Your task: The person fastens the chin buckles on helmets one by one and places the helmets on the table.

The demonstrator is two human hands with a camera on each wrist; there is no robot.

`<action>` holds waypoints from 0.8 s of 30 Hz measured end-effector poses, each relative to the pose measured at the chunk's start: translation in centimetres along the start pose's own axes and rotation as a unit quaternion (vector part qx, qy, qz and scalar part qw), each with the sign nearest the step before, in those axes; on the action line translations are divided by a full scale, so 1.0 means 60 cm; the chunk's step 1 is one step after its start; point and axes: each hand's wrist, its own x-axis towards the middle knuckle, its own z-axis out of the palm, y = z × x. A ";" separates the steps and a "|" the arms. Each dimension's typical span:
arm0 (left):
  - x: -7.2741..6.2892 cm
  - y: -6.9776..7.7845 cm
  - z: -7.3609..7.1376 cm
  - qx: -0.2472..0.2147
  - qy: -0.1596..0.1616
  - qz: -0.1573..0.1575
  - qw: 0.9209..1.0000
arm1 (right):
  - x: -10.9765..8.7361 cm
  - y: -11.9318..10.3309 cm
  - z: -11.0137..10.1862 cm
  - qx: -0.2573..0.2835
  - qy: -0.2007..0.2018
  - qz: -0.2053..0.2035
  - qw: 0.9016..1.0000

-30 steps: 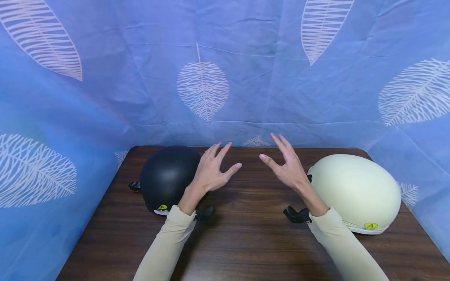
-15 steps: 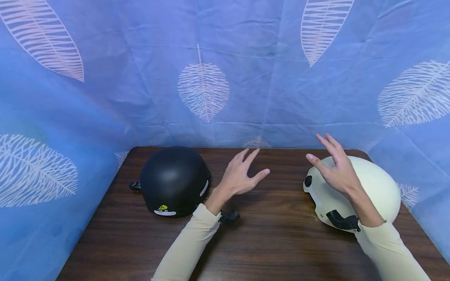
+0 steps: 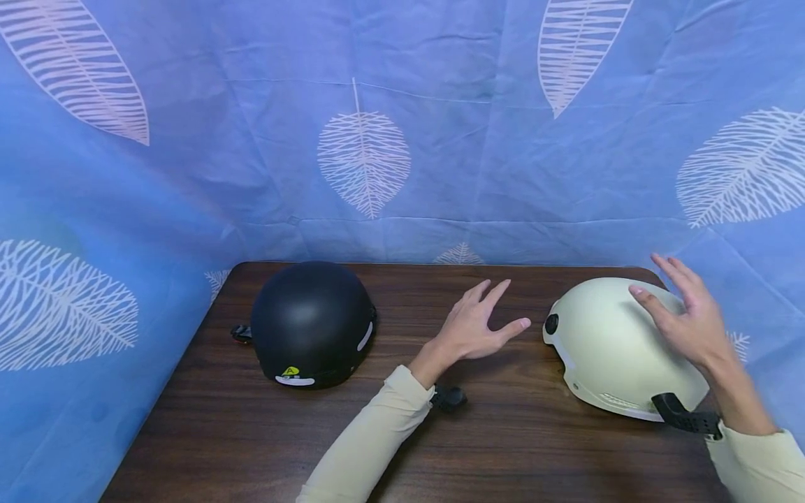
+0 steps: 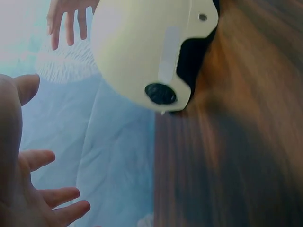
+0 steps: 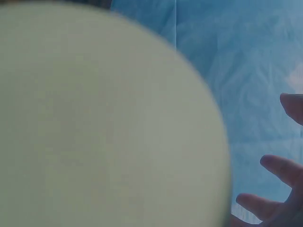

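Observation:
A cream helmet (image 3: 616, 349) with a round black vent rests on the right part of the table. My right hand (image 3: 692, 321), fingers spread, hovers over the helmet's right side and overlaps it in the head view. Left of the same helmet, my left hand (image 3: 474, 325) is in the air above the table, its fingers apart and holding nothing. In the left wrist view the cream helmet (image 4: 142, 47) shows its side, with the fingers of the other hand beyond it. The helmet's pale shell (image 5: 104, 123) fills much of the right wrist view.
On the left of the dark wooden table (image 3: 490, 454) stands a black helmet (image 3: 311, 321) with a yellow sticker and a strap buckle (image 3: 242, 334) sticking out at its left. A blue leaf-printed cloth (image 3: 440, 154) hangs behind and along the sides.
Both hands have moved to the right: the right one passed across the cream helmet to its far side, the left one came away from the black helmet. Both helmets have stayed put.

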 end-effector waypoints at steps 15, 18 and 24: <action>0.029 0.079 0.075 -0.060 -0.038 0.016 0.997 | -0.040 0.078 -0.034 -0.003 0.008 0.094 0.996; 0.034 0.093 0.089 -0.063 -0.043 0.014 0.997 | -0.048 0.090 -0.035 -0.007 -0.004 0.128 0.992; 0.043 0.125 0.111 -0.054 -0.048 -0.002 0.997 | -0.057 0.120 -0.028 -0.011 -0.010 0.144 0.989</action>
